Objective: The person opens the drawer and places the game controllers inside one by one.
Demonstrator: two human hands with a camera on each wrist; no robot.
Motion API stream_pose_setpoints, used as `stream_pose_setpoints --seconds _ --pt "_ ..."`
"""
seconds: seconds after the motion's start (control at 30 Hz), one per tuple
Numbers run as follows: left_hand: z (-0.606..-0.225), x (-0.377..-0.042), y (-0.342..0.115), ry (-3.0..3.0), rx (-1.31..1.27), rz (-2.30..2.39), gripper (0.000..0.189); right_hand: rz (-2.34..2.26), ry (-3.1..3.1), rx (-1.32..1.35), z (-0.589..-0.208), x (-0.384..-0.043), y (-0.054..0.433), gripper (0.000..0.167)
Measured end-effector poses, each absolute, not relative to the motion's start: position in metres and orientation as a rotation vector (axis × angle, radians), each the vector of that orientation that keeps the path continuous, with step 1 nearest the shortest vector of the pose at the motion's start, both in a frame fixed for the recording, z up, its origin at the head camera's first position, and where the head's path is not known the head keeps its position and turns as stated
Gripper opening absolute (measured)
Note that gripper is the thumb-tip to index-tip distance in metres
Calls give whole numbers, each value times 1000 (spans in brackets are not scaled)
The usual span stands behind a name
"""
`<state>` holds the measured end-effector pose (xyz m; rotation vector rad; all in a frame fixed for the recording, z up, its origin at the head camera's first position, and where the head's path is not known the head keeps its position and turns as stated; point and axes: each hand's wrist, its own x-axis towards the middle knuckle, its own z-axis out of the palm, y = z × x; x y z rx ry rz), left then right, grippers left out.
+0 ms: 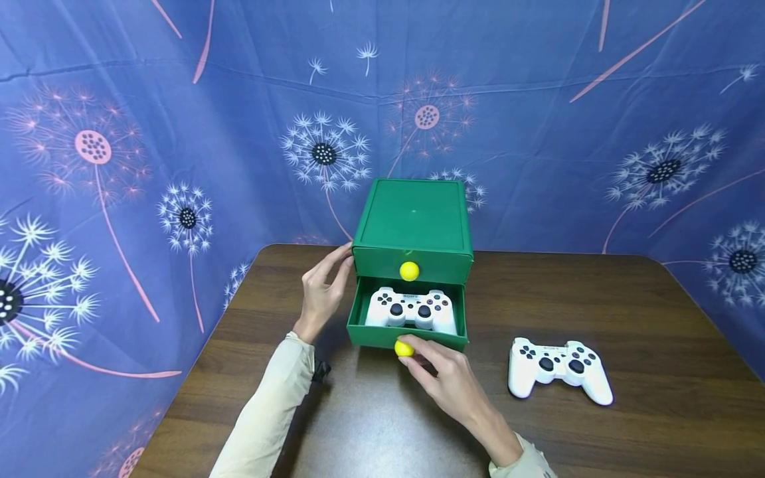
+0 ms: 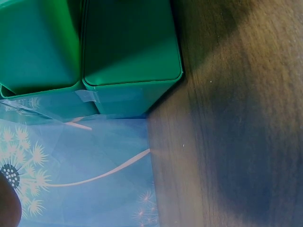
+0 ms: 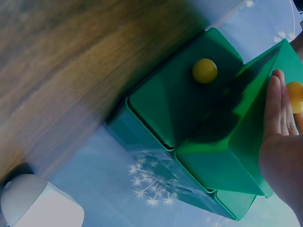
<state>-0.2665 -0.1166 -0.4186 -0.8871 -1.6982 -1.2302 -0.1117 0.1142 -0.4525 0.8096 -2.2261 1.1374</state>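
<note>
A green drawer cabinet (image 1: 415, 216) with round yellow knobs stands near the table's back. Its middle drawer (image 1: 358, 335) is pulled out, and a white game controller (image 1: 411, 309) lies inside. My right hand (image 1: 448, 378) pinches that drawer's yellow knob (image 1: 404, 348) between thumb and fingers. Against the cabinet's upper left side rest the fingertips of my left hand (image 1: 323, 289), with the fingers extended. In the right wrist view, the bottom drawer (image 3: 165, 99) below the pulled-out one is closed. The top drawer (image 1: 376, 262) is closed too.
A second white game controller (image 1: 558, 368) lies on the brown wooden table (image 1: 669, 332), right of the cabinet. Behind the table hangs a blue cloth (image 1: 526, 153) with a dandelion print.
</note>
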Motion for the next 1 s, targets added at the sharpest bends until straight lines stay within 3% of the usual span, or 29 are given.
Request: stream_pose_setpoints --seconds 0.57,1.0 --pt "-418 -267 -117 -1689 -904 -1237 52 1127 -2218 759 -454 -122 115 38" --pt "-418 -266 -117 -1694 -894 -1231 48 1110 -2221 769 -454 -131 118 38"
